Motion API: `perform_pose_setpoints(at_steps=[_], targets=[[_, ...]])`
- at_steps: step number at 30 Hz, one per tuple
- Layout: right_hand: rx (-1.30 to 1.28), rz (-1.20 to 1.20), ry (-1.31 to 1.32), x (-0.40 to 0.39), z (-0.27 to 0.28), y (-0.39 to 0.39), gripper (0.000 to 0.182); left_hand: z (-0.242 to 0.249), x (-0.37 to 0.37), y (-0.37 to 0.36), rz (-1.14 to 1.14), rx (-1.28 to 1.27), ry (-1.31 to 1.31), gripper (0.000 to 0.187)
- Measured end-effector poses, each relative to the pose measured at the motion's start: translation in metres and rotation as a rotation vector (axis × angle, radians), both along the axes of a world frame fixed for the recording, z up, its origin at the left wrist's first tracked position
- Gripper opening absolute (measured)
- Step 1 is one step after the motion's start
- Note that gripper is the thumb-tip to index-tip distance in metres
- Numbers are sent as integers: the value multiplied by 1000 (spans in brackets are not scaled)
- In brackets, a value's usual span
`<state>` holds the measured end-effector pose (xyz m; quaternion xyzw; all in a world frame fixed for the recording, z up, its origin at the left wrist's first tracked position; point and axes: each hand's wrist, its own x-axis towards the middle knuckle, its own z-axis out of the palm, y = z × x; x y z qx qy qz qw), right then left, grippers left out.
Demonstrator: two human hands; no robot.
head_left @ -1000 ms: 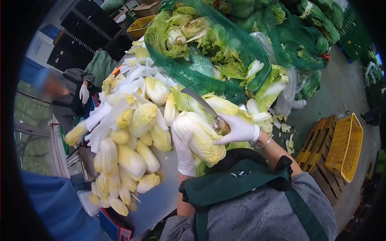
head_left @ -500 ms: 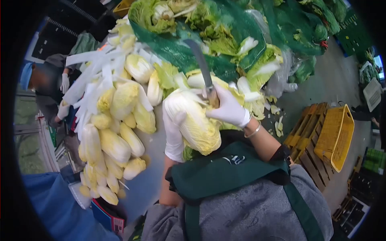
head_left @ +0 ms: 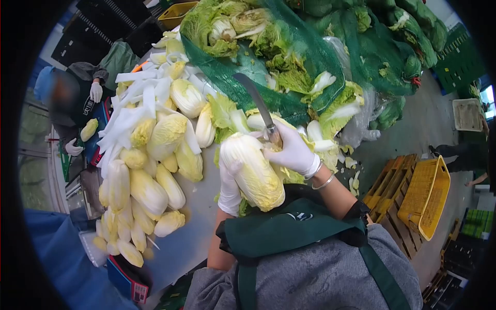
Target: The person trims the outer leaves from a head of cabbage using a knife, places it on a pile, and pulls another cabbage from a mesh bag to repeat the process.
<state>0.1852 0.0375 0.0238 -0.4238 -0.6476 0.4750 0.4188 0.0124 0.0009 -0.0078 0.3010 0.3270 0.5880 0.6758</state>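
Note:
My gloved left hand (head_left: 229, 180) grips a large pale napa cabbage (head_left: 251, 171) from its left side, holding it close in front of my apron. In my gloved right hand (head_left: 294, 152) is a knife (head_left: 256, 101), its curved blade pointing up and away from me. The fingers of that hand wrap the handle right beside the cabbage's upper end. Loose green outer leaves (head_left: 333, 111) lie beyond the hands. To the left, a heap of trimmed napa cabbages (head_left: 149, 191) rests on the table, with white strips (head_left: 132, 111) spread over its far part.
A green mesh bag (head_left: 206, 62) with leafy cabbages lies at the back. On the right, a yellow crate (head_left: 426, 199) leans by a wooden pallet (head_left: 387, 186). A gloved co-worker (head_left: 77, 103) stands at the far left near another cabbage (head_left: 89, 129). Blue cloth (head_left: 67, 248) hangs at lower left.
The view has shifted slightly. The held cabbage is a little lower and more upright, while the knife stays beside its top. A cabbage now shows between the co-worker's hands.

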Motion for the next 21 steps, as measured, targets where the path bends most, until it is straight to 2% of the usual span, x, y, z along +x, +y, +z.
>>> perform_pose_setpoints(at_steps=[2,3,5,6,7,10,14,17,19,21], targets=[[79,-14,-123,1,0,2,48,-10,-7,3,-10,48,65,67],[52,26,-100,1,-5,2,48,-13,-10,3,-16,71,100,67],[19,101,-54,1,-8,4,47,-13,-13,-3,-70,37,55,65],[21,121,-206,4,6,-1,43,-11,-15,-4,-97,31,31,65],[21,188,-164,3,9,0,40,-8,-14,-4,-118,20,10,64],[40,190,-260,2,8,4,41,-3,-17,-7,-160,-53,-10,63],[12,169,-290,-1,9,8,42,8,-20,-3,-196,-127,-35,63],[-20,140,-246,-5,0,11,40,6,-23,-6,-272,-248,-153,63],[14,80,-140,-6,-12,17,39,-9,-27,-10,-319,-247,-114,64],[55,89,-203,-3,-17,21,40,-26,-26,-6,-336,-181,-57,64]])
